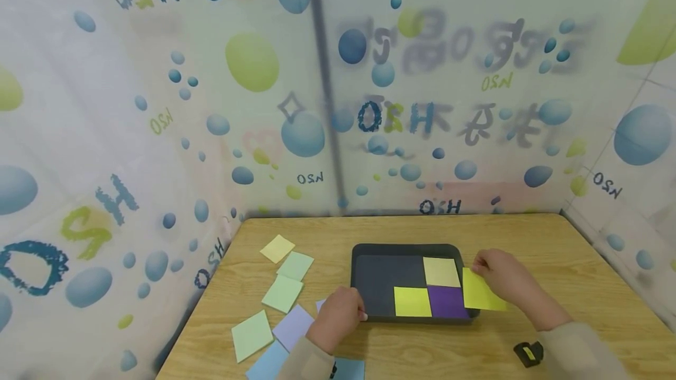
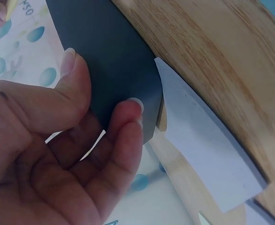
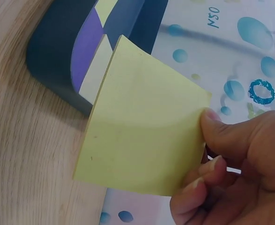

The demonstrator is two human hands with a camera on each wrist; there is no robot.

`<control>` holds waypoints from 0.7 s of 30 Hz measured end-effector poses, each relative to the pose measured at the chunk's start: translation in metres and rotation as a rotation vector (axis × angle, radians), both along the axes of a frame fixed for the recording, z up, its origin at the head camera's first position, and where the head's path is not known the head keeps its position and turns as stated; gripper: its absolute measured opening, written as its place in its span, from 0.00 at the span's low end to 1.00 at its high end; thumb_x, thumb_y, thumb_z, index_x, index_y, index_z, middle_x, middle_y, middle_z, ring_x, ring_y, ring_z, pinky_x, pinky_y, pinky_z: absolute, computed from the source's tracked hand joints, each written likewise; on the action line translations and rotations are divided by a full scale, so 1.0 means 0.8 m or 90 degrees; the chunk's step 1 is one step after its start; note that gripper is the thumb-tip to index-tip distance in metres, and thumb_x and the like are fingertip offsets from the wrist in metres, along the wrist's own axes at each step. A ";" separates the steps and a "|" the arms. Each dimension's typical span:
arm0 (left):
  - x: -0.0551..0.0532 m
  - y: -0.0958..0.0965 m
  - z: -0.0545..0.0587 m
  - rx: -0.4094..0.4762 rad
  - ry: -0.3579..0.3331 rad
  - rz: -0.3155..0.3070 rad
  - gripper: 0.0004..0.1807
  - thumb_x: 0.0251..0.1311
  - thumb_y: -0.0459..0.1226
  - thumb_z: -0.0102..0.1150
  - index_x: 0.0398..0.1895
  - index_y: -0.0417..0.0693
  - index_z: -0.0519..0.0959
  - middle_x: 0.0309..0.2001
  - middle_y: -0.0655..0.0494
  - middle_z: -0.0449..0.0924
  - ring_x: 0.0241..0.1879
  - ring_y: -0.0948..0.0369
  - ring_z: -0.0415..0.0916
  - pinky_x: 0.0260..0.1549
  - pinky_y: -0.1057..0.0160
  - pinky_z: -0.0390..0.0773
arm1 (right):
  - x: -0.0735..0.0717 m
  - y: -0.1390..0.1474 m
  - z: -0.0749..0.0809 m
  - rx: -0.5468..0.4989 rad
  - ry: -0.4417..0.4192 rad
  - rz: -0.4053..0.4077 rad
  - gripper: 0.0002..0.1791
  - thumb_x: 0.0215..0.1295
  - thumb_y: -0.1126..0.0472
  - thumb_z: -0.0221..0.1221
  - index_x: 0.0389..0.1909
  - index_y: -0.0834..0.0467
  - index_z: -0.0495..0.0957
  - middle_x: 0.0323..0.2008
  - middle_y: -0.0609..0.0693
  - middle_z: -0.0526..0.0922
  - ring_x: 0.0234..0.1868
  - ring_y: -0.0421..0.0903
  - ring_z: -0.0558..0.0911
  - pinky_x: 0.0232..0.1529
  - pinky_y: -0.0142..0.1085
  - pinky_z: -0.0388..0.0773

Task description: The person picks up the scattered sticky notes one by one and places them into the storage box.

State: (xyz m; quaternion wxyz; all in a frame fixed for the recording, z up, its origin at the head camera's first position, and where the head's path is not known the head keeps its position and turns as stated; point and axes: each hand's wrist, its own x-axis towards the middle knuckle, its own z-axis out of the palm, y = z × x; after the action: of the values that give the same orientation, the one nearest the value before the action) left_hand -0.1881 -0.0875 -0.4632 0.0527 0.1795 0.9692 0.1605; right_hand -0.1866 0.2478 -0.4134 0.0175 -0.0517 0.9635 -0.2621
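Note:
A dark rectangular tray [image 1: 377,277] lies on the table, holding a pale yellow sticky note pad [image 1: 441,272], a bright yellow pad [image 1: 413,302] and a purple pad [image 1: 448,301]. My left hand [image 1: 338,315] grips the tray's near left corner; in the left wrist view, thumb and fingers pinch the dark wall [image 2: 114,61]. Above the tray's right edge, my right hand [image 1: 502,274] pinches another yellow sticky note pad [image 1: 480,292] by one side. The right wrist view shows that yellow pad [image 3: 142,122] tilted, hiding part of the tray behind it.
Left of the tray lie a pale yellow pad [image 1: 277,248], several light green pads [image 1: 282,293], lilac pads [image 1: 293,327] and blue pads [image 1: 267,361]. A small black object [image 1: 528,354] is by the right sleeve. A patterned curtain [image 1: 264,104] rises behind the wooden table [image 1: 412,350].

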 end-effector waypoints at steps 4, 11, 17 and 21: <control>0.000 0.000 0.000 -0.003 0.002 0.000 0.06 0.56 0.37 0.73 0.24 0.48 0.89 0.26 0.59 0.87 0.27 0.65 0.81 0.27 0.66 0.81 | -0.004 -0.008 0.003 -0.006 -0.030 -0.005 0.07 0.74 0.65 0.56 0.34 0.62 0.77 0.27 0.50 0.73 0.28 0.46 0.70 0.28 0.38 0.67; 0.001 0.001 -0.001 -0.006 0.004 -0.005 0.05 0.56 0.37 0.74 0.24 0.48 0.89 0.26 0.58 0.87 0.28 0.64 0.82 0.28 0.66 0.82 | -0.012 -0.014 0.008 -0.004 -0.068 0.006 0.07 0.74 0.63 0.56 0.35 0.63 0.76 0.28 0.50 0.74 0.31 0.47 0.71 0.31 0.38 0.69; 0.000 0.001 -0.001 -0.014 0.011 -0.005 0.05 0.56 0.37 0.74 0.24 0.48 0.89 0.26 0.59 0.87 0.28 0.64 0.82 0.28 0.65 0.82 | -0.020 -0.021 0.011 0.002 -0.082 0.035 0.08 0.75 0.63 0.56 0.34 0.62 0.75 0.28 0.50 0.73 0.30 0.46 0.71 0.31 0.38 0.69; 0.000 0.001 -0.001 -0.018 0.012 -0.004 0.06 0.56 0.38 0.74 0.24 0.48 0.89 0.26 0.59 0.87 0.28 0.64 0.82 0.28 0.66 0.82 | -0.027 -0.028 0.011 -0.004 -0.094 0.045 0.08 0.75 0.63 0.55 0.34 0.61 0.74 0.28 0.50 0.72 0.30 0.46 0.71 0.31 0.38 0.68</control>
State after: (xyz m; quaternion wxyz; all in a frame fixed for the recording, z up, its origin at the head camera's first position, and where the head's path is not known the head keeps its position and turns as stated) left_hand -0.1878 -0.0866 -0.4642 0.0468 0.1830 0.9712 0.1451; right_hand -0.2084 0.2258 -0.4049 0.0973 -0.0659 0.9564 -0.2673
